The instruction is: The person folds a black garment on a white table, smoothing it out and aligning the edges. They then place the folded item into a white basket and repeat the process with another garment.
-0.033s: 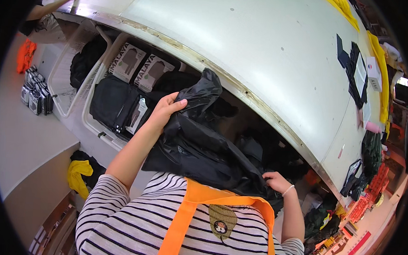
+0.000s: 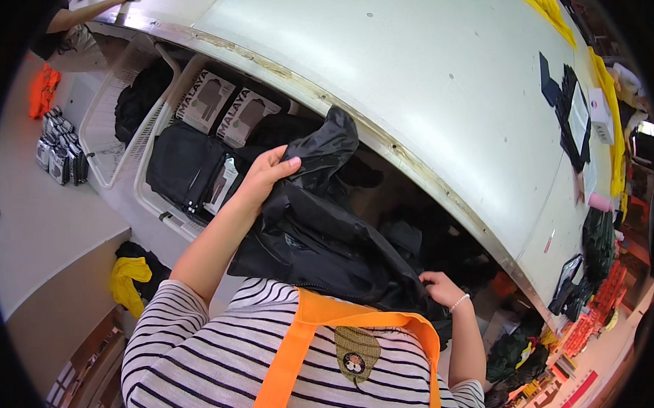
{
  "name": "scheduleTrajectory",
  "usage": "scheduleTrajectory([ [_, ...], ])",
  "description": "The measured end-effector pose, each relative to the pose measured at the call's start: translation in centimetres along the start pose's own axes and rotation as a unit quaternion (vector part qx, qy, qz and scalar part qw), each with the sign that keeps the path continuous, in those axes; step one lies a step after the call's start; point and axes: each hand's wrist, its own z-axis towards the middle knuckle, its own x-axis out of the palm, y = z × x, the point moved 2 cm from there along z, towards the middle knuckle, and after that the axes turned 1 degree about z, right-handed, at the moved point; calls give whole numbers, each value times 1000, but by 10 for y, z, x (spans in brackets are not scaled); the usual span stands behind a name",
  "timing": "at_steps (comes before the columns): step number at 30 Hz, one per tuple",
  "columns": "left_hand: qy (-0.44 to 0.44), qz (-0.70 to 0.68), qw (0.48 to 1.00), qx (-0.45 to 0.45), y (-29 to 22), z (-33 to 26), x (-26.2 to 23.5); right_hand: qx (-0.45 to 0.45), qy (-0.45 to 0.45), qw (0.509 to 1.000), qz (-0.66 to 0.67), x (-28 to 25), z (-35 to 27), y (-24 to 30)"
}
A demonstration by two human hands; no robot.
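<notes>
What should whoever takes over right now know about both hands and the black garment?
Left hand: gripping the upper end of the black garment.
Right hand: gripping its lower edge, close to the striped top.
Garment: held in the air, crumpled, in front of the white table, above the white bin of packed black items.
Done: garment picked up.
Left: it is not yet spread, folded or set down.

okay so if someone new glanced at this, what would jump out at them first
A shiny black jacket, held up at the centre by the left hand and right hand. Next, the big white table curving across the top, and white bins of black garments beneath its left end.
</notes>
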Motion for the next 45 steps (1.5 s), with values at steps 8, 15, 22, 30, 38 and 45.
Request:
scheduleTrajectory([
  [8,66,328,939,84,0,-40,93,-433,-18,846,311,-20,4,141],
  [15,-154,158,964,149,3,-81,87,-428,-307,822,218,-46,29,111],
  [22,-372,40,858,353,-68,-157,10,-304,-346,663,590,-124,55,-71],
  [30,-68,-67,896,434,-116,-203,43,-108,-241,964,-32,-124,75,-168],
  [38,320,179,802,472,-165,-223,131,-412,-240,877,-65,-84,47,109],
  [45,461,353,707,404,-160,-244,183,-757,16,644,-113,46,56,262],
])
